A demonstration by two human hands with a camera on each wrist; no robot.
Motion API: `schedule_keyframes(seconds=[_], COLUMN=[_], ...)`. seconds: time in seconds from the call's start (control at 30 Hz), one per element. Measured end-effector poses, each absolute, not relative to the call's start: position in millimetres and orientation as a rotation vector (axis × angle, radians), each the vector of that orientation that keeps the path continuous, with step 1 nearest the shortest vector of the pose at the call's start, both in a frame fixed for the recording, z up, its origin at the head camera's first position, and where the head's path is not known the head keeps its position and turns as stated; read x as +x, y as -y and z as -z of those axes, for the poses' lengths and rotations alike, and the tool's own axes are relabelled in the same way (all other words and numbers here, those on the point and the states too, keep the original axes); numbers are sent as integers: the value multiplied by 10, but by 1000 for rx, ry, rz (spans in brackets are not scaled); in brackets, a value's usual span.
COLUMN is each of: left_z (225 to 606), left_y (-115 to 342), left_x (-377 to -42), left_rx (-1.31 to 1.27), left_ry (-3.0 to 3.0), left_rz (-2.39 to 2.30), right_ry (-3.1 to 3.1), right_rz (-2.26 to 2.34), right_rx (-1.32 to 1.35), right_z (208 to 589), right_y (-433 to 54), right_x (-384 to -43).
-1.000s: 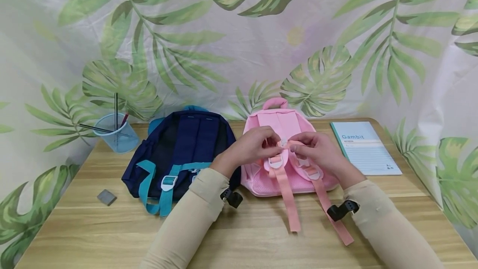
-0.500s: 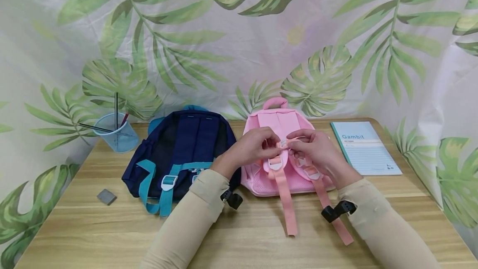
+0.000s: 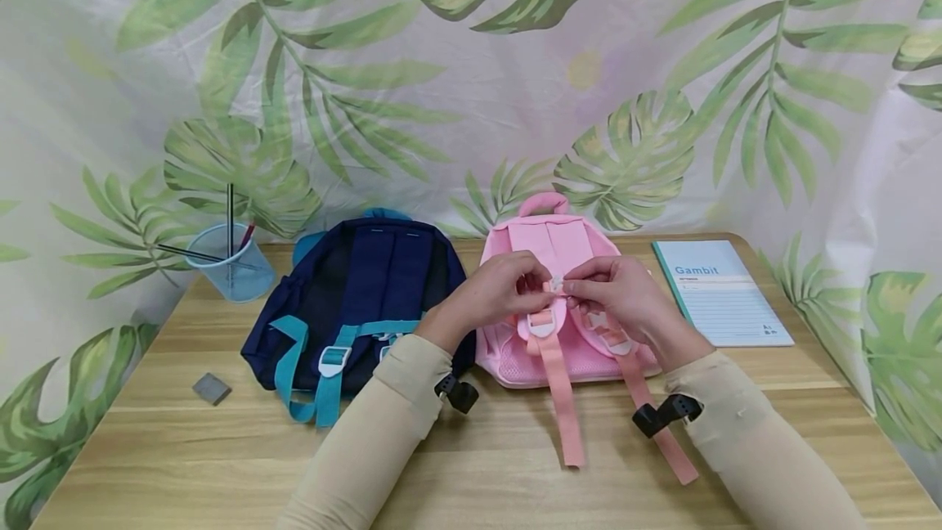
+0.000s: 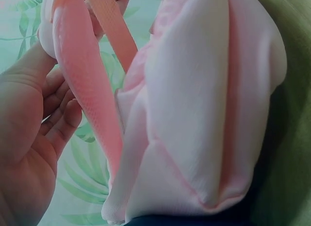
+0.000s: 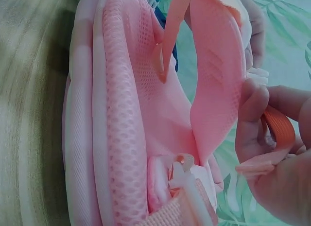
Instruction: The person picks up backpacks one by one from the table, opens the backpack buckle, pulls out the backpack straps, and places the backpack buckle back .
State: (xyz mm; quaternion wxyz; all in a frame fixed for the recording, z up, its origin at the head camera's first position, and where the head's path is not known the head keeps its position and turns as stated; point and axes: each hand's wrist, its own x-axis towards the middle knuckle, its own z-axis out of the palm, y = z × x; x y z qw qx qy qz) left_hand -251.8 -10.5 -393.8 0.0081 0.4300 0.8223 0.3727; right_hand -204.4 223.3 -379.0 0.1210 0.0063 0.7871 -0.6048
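Note:
A pink backpack (image 3: 548,240) lies on the table with its shoulder straps facing up. My left hand (image 3: 508,291) pinches one padded shoulder strap (image 4: 85,75) beside a small white buckle (image 3: 557,285). Close on the other side of that buckle, my right hand (image 3: 618,294) pinches a short orange webbing strap (image 5: 283,131), which loops between its fingers in the right wrist view. The fingertips of both hands almost meet at the buckle and partly hide it. Below them, a white strap adjuster (image 3: 541,323) sits on the shoulder strap, and a long webbing tail (image 3: 562,407) hangs toward me.
A dark blue backpack (image 3: 386,268) with teal straps lies to the left, partly behind my left forearm. Farther left are a blue mesh pen cup (image 3: 235,272) with pens and a grey block (image 3: 212,388). On the right lies a notebook (image 3: 724,301).
My right hand has moved slightly left, bringing its fingertips closer to the buckle and my left fingers. The long webbing tail has shifted a little toward me. The left hand stays nearly still.

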Motion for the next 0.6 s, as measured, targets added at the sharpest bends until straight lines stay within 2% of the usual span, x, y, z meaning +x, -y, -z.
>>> schedule_keyframes(seconds=[0.3, 0.6], left_z=[3951, 3944], left_y=[107, 113], left_x=[-2518, -2509], left_rx=[1357, 1353], left_ry=[-2574, -2580], left_rz=[-1180, -1128], right_ry=[-2353, -2484], right_rz=[1711, 1493], right_rx=[44, -46], right_z=[3775, 3776], right_y=[-2161, -2317], right_x=[-2069, -2028])
